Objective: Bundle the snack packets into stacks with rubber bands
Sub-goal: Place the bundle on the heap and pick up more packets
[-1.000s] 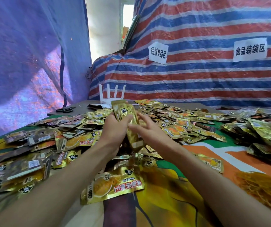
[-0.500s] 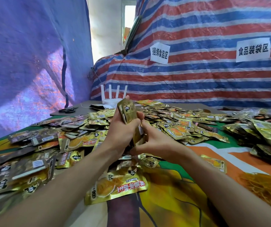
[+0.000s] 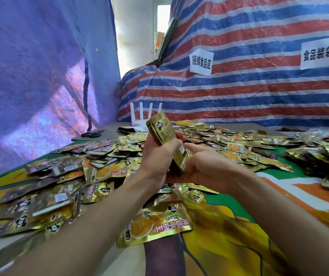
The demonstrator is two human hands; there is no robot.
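I'm in a makeshift packing workshop. Tarps [image 3: 239, 92] for walls w/ paper zone signs [image 3: 201, 62]; table [image 3: 291, 180] buried in loose snack packets [image 3: 239, 144].

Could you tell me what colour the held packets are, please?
The packets are shiny gold with a black logo; head view.

My feed is bright with soft daylight, most of it from the blown-out opening [image 3: 162, 22] at twelve o'clock and a glow through the blue tarp [image 3: 40, 76] at ten. I see glare on the foil packets [image 3: 107, 172] and only faint shadows. The wide lens bends the edges, and detail softens toward six o'clock.
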